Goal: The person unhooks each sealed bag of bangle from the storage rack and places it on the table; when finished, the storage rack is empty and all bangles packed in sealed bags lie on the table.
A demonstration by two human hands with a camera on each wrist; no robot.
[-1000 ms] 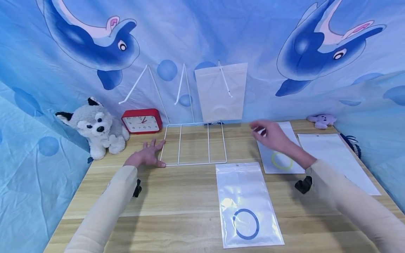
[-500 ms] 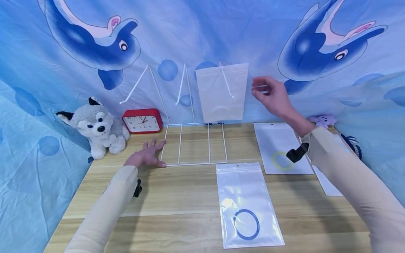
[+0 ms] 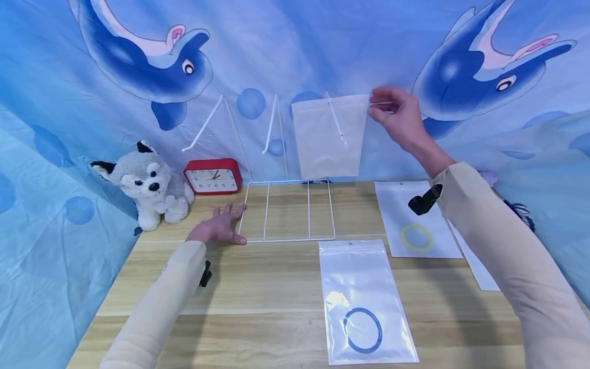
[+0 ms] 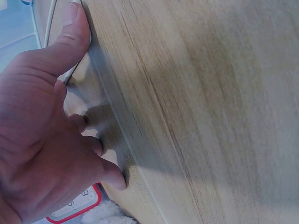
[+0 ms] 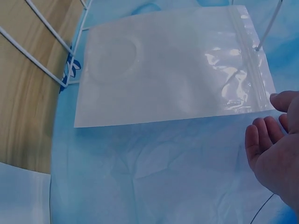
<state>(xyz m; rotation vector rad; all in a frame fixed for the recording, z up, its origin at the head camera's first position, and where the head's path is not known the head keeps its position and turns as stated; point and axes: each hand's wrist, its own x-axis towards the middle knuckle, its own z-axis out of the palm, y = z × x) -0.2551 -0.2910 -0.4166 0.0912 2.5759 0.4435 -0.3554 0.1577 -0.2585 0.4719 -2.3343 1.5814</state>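
Note:
In the head view my left hand (image 3: 215, 229) rests with spread fingers at the left end of a white wire rack (image 3: 290, 240), its thumb by the front corner. The left wrist view shows the thumb (image 4: 74, 35) over the wire. My right hand (image 3: 400, 117) is raised beside a white zip bag (image 3: 322, 138) hanging on the rack's rightmost hook. Its fingers are loosely bent, with a gap between thumb and forefinger, and the fingertips are right at the bag's upper right corner. In the right wrist view the thumb (image 5: 284, 100) overlaps that corner; a faint ring shows through the bag (image 5: 163, 70).
A bag with a blue ring (image 3: 357, 277) lies in front; one with a yellow ring (image 3: 401, 205) and another white bag (image 3: 479, 266) lie right. Two bare hooks (image 3: 203, 125) stand left of the hanging bag. A red clock (image 3: 212, 177) and plush husky (image 3: 154, 189) stand left.
My right hand has risen from above the yellow-ring bag to the upper right corner of the hanging bag. The left hand stays on the rack, and the head view has shifted slightly.

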